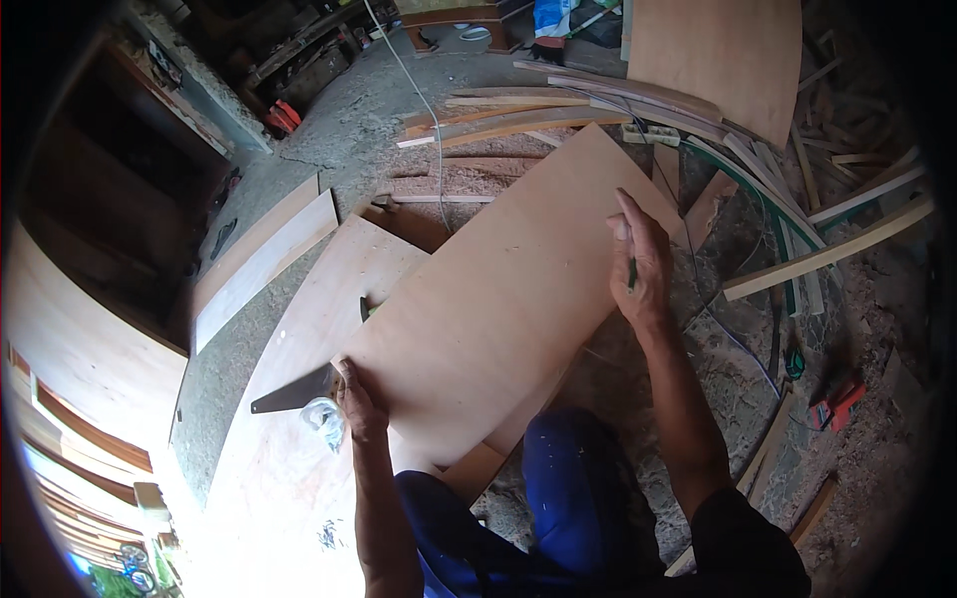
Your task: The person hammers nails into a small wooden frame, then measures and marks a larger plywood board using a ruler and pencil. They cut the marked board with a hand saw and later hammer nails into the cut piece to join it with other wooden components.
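Note:
A long plywood board (488, 259) lies slanted in front of me on top of another pale plywood sheet (299, 329). My left hand (359, 404) grips the board's near left corner, thumb on the top face and the other fingers out of sight. Over the right edge is my right hand (646, 259), its fingers closed around a slim green pencil (632, 273); whether it touches the board I cannot tell. Beside my left hand, a handsaw blade (289, 393) sticks out, its handle hidden. Next to it sits a crumpled clear plastic bag (322, 421).
Wooden strips (518, 115) are stacked beyond the board. A curved lath (827, 249) and a red tool (837, 401) lie on the right among wood shavings. A cable (414, 90) crosses the floor. Another plywood panel (713, 65) stands at the far right.

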Action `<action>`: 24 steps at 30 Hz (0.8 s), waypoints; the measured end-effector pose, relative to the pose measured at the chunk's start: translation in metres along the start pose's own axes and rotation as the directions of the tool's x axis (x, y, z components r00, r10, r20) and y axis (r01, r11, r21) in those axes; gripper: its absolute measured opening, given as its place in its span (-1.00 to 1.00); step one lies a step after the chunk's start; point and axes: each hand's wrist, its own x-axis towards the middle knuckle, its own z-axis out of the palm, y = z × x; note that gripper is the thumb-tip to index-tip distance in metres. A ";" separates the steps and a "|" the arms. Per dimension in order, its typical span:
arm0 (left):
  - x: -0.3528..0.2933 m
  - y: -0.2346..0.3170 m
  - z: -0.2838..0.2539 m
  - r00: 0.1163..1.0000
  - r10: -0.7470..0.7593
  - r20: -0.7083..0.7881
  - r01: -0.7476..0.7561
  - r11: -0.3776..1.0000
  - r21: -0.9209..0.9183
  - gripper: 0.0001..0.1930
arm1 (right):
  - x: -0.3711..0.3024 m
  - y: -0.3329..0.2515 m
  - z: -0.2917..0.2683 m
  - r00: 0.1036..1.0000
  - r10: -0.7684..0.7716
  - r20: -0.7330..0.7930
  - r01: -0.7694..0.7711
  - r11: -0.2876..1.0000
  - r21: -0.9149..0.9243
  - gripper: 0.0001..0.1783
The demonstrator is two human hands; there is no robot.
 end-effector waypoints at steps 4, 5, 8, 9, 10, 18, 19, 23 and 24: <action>-0.016 0.032 0.009 0.976 0.104 -0.190 -0.117 0.991 -0.059 -0.44 | -0.055 0.079 0.015 0.987 0.134 -0.089 -0.131 0.991 0.035 -0.68; -0.024 0.036 0.010 0.976 0.138 -0.167 -0.148 0.988 -0.049 -0.43 | -0.080 0.145 0.035 0.976 0.218 0.010 -0.218 0.975 0.031 -0.68; -0.066 0.067 -0.035 0.963 0.154 -0.222 -0.117 0.978 0.173 -0.33 | -0.109 0.184 0.101 0.659 0.645 0.387 -0.474 0.756 -0.451 -0.57; -0.081 0.072 -0.062 0.976 0.188 -0.110 -0.153 0.951 0.268 -0.31 | -0.114 0.198 0.114 0.704 0.643 0.301 -0.461 0.736 -0.495 -0.52; -0.099 0.058 -0.065 0.969 0.247 0.030 -0.233 0.859 0.456 -0.30 | -0.118 0.236 0.112 0.753 0.629 0.192 -0.440 0.698 -0.565 -0.46; -0.263 0.071 -0.103 0.698 0.567 0.437 -0.424 -0.164 0.891 -0.62 | -0.135 0.244 0.172 0.824 0.486 0.291 -0.095 0.626 -0.774 -0.22; -0.283 0.074 -0.113 0.821 0.528 0.216 -0.334 0.138 0.932 -0.62 | -0.142 0.236 0.189 0.879 0.361 0.311 -0.007 0.662 -0.749 -0.23; -0.319 0.050 -0.159 0.953 -0.013 -0.302 0.190 0.805 0.563 -0.57 | -0.103 0.296 0.185 0.752 0.614 0.238 -0.433 0.733 -0.524 -0.22; -0.325 0.047 -0.170 0.870 -0.288 -0.399 0.365 0.922 0.130 -0.56 | -0.098 0.289 0.193 0.801 0.559 0.213 -0.421 0.780 -0.462 -0.22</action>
